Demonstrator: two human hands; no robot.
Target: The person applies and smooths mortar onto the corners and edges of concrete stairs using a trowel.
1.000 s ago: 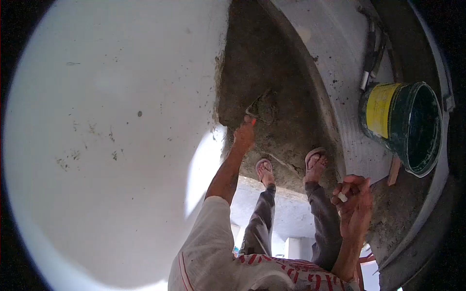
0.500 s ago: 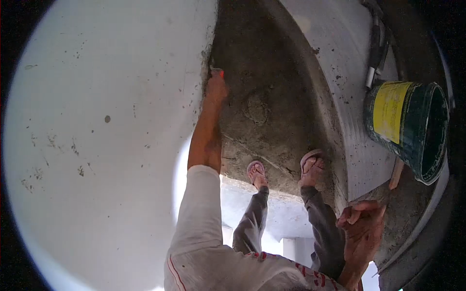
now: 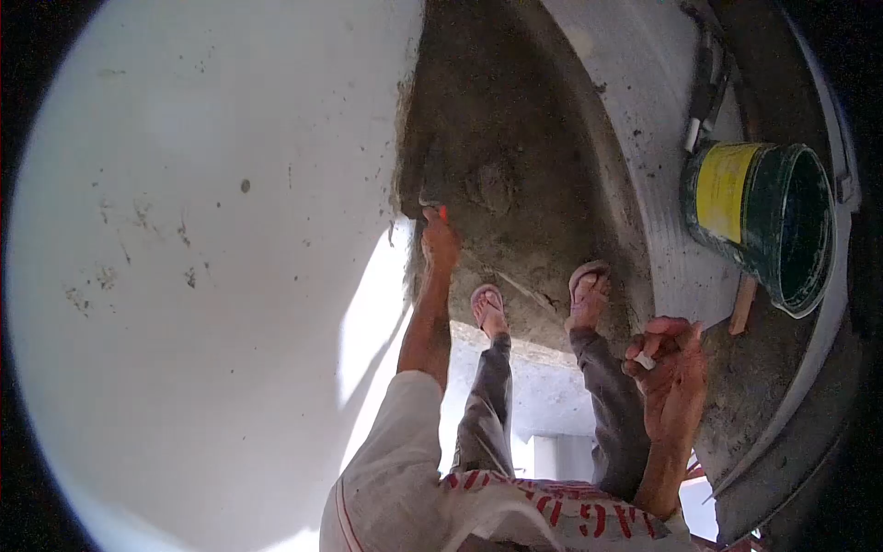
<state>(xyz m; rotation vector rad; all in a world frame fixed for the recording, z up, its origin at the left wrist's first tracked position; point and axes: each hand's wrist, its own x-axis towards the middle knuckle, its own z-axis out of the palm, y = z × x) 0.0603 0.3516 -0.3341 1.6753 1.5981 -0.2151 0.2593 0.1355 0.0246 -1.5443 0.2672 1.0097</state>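
My left hand (image 3: 440, 243) reaches forward, closed around a tool with an orange handle (image 3: 443, 212). A thin greyish end of this tool shows past the fingers, close to the lower edge of the white wall (image 3: 221, 276); its full shape is hidden. The rough grey cement floor (image 3: 515, 120) lies beside and under it. On the other side, my right hand (image 3: 676, 379) is raised with curled fingers, pinching a small white piece (image 3: 646, 361) whose kind I cannot make out. The hand is below and left of a dark green bucket (image 3: 750, 262).
The bucket, yellow-labelled, appears tipped in this view. Next to it are a dark-handled tool (image 3: 705, 87) and a strip of wood (image 3: 743, 305). A pale curved board or surface (image 3: 625, 110) borders the floor. My feet in pink flip-flops (image 3: 486, 308) stand on the cement.
My left hand has come back towards my body along the wall edge with the tool. My right hand has shifted up and left, and the white piece now shows. The view has moved slightly.
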